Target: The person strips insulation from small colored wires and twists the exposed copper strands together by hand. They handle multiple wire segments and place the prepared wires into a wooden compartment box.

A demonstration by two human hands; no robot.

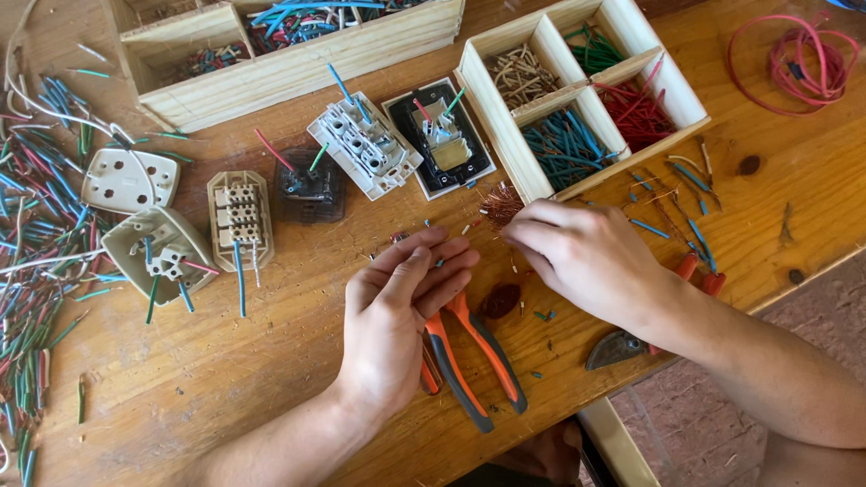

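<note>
My left hand (397, 311) lies palm up over the wooden table (225, 361), fingers together and slightly curled, thumb resting across them; a tiny blue wire scrap sits at its fingertips. Under its wrist lie orange-and-black pliers (474, 356). My right hand (582, 257) is palm down, its bent fingertips touching the tabletop beside a small tuft of bare copper strands (501, 203). Whether these fingers pinch anything is hidden. A second orange-handled tool (699, 271) pokes out from under my right wrist.
Several dismantled sockets and switches lie in a row: white (365, 144), black-framed (442, 135), dark clear (309, 189), beige (240, 216). A divided wooden tray (510, 144) holds sorted wire bits. A long wooden box (298, 68) stands behind. Loose wire offcuts (36, 234) lie left, a red coil (803, 59) far right.
</note>
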